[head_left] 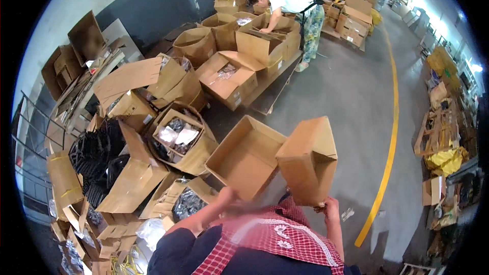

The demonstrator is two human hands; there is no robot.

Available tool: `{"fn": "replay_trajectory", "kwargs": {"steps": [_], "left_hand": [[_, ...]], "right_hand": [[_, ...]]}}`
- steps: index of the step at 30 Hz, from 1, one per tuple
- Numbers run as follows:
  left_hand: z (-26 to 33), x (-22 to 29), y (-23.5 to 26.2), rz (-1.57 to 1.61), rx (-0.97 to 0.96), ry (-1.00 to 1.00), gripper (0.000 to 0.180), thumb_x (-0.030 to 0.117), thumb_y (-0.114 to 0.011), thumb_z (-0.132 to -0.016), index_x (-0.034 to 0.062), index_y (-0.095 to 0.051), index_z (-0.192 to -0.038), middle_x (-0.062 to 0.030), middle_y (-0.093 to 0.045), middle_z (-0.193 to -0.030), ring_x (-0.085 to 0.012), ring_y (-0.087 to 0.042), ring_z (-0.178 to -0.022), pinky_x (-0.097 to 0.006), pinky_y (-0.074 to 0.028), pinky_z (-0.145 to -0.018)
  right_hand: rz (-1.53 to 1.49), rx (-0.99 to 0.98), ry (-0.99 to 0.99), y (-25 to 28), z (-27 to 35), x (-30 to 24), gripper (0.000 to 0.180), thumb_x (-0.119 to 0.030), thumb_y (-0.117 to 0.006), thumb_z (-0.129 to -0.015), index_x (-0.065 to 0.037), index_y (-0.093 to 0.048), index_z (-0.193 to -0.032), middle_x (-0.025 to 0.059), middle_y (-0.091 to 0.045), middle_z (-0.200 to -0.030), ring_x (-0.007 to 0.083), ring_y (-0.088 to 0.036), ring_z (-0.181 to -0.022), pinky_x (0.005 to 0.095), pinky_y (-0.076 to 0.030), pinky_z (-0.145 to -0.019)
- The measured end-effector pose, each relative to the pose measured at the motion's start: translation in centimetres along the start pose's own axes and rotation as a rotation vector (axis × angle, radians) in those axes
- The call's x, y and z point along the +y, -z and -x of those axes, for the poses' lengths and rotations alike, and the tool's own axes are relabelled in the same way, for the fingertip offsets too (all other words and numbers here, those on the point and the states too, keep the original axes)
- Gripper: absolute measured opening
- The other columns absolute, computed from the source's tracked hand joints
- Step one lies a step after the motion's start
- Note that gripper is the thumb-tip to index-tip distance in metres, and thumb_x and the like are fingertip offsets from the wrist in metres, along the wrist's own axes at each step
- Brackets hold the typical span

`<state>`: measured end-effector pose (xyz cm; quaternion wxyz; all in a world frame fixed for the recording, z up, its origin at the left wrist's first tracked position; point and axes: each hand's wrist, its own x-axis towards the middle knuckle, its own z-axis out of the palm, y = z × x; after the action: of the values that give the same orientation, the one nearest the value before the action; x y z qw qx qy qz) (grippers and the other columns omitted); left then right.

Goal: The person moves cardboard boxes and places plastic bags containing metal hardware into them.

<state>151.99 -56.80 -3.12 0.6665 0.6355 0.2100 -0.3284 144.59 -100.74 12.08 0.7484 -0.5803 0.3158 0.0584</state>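
Both hands gripping — open cardboard box

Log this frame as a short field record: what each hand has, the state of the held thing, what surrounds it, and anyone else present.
Left hand: left hand grips the lower edge of the empty cardboard box; blurred
Right hand: right hand holds the box's hanging flap from below
Box state: open, tilted, nothing inside
To the left: open carton of silvery plastic packets, flattened cardboard
Floor: grey concrete with a yellow line
Other person: co-worker bending over cartons on a pallet
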Motion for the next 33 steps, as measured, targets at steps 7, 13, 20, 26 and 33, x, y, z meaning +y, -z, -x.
{"fn": "replay_trajectory", "kwargs": {"steps": [7,13,20,26,33], "left_hand": [[-2.0,18.1,-10.7,0.33,-0.116,-0.276,0.046,0.016,-0.045,-0.086,-0.0081,-0.04,-0.126,-0.0327,-0.051,-0.118,-0.0494,-0.055,-0.103,-0.057,-0.051,-0.087],[-4.7,23.0,-9.9,0.716,0.296,0.081,0.048,0.022,-0.046,-0.086,-0.0065,-0.042,-0.124,-0.0273,-0.055,-0.113,-0.0359,-0.06,-0.096,-0.053,-0.049,-0.089],[-14.5,25.2,-5.2,1.075,0.39,-0.002,0.058,0.019,-0.049,-0.082,-0.0002,-0.034,-0.134,-0.0229,-0.05,-0.122,-0.0386,-0.054,-0.108,-0.054,-0.046,-0.095],[-19.8,38.7,-1.2,1.015,0.353,0.074,0.04,0.021,-0.05,-0.084,-0.0035,-0.044,-0.115,-0.0153,-0.05,-0.112,-0.0306,-0.051,-0.103,-0.049,-0.045,-0.097],[-28.2,43.3,3.6,0.995,0.458,0.036,0.035,0.019,-0.046,-0.086,-0.0053,-0.048,-0.111,-0.0195,-0.058,-0.103,-0.0355,-0.06,-0.092,-0.052,-0.049,-0.09]], "right_hand": [[-0.017,0.004,-0.082,1.7,-16.8,-12.1,0.032,-0.02,-0.048,-0.084,0.006,-0.063,-0.093,0.0154,-0.066,-0.074,0.0204,-0.062,-0.058,0.0299,-0.048,-0.051],[-0.037,-0.116,-0.082,-3.6,-32.1,-18.8,0.031,-0.018,-0.045,-0.088,0.006,-0.063,-0.092,0.0146,-0.065,-0.073,0.0177,-0.061,-0.057,0.0269,-0.046,-0.049],[0.166,-0.282,-0.036,-15.2,-45.8,-24.5,0.027,-0.016,-0.048,-0.081,0.005,-0.064,-0.083,0.0145,-0.065,-0.072,0.0179,-0.059,-0.055,0.0265,-0.044,-0.048],[0.185,-0.223,-0.155,-26.1,-50.9,-30.9,0.024,-0.017,-0.052,-0.08,0.003,-0.065,-0.086,0.0132,-0.066,-0.072,0.0164,-0.059,-0.053,0.0264,-0.045,-0.049],[0.256,-0.272,-0.122,-32.2,-61.9,-38.7,0.024,-0.015,-0.053,-0.078,0.004,-0.063,-0.088,0.0126,-0.063,-0.066,0.0183,-0.06,-0.049,0.0277,-0.047,-0.043]]}}
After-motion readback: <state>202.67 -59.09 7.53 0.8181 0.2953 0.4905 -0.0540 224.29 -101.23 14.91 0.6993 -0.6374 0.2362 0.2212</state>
